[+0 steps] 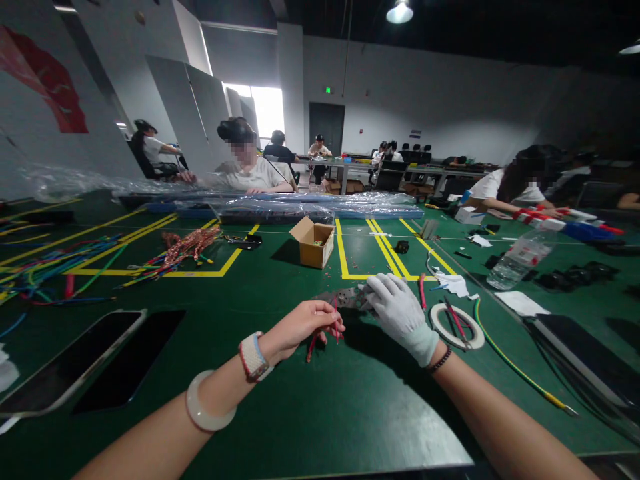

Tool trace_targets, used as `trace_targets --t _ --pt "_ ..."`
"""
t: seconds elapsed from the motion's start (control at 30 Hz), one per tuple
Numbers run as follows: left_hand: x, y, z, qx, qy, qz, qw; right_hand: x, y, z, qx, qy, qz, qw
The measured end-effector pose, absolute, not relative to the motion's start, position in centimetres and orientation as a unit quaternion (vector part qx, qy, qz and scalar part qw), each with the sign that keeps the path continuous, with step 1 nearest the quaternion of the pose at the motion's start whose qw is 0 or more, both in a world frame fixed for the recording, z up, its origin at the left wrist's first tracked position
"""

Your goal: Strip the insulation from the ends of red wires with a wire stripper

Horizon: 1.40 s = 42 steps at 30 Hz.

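My left hand (305, 327), bare, with a watch and a pale bangle on the wrist, is closed in a pinch on a short red wire (316, 341) that hangs down from the fingers. My right hand (400, 313) wears a white glove and is curled over a small grey flat part (345, 298) lying on the green table (320, 400); the fingertips press on its right end. The two hands are close together at the table's middle.
A roll of white tape (457, 327) with red wires lies right of my gloved hand. An open cardboard box (313, 241) stands behind. Coloured wire bundles (60, 267) lie left, two phones (100, 360) near left, a water bottle (523, 257) right. Other people sit at tables beyond.
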<state>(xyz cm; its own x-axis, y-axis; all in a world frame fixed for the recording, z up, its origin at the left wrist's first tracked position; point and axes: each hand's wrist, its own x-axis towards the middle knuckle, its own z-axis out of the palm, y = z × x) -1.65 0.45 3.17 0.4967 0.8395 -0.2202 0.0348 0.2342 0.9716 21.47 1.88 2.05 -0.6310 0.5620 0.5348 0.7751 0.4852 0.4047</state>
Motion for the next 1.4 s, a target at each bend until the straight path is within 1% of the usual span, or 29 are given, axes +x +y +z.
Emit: trace_targets --t 0.27,0.4,0.57,0.73,1.13,1.4 --pt "-2.7 1.0 3.8 0.626 0.429 0.313 0.571 22.6 2.3 2.5 -0.474 -0.803 -0.280 0.227" --pt "-2.9 0.9 3.8 0.632 0.427 0.341 0.549 23.3 2.8 2.3 -0.520 -0.767 -0.262 0.269" --pt "-2.9 0.7 3.6 0.633 0.415 0.388 0.526 24.0 3.4 1.8 -0.521 -0.763 -0.190 0.332" --pt "-2.7 0.3 3.8 0.612 0.395 0.407 0.552 23.9 3.4 1.8 -0.499 -0.771 -0.157 0.364" --pt "-2.4 0.1 3.4 0.552 0.359 0.417 0.627 23.5 2.8 1.9 -0.448 -0.806 -0.143 0.359" --pt "-2.2 -0.2 3.3 0.537 0.333 0.395 0.667 23.0 2.8 1.6 -0.424 -0.819 -0.200 0.330"
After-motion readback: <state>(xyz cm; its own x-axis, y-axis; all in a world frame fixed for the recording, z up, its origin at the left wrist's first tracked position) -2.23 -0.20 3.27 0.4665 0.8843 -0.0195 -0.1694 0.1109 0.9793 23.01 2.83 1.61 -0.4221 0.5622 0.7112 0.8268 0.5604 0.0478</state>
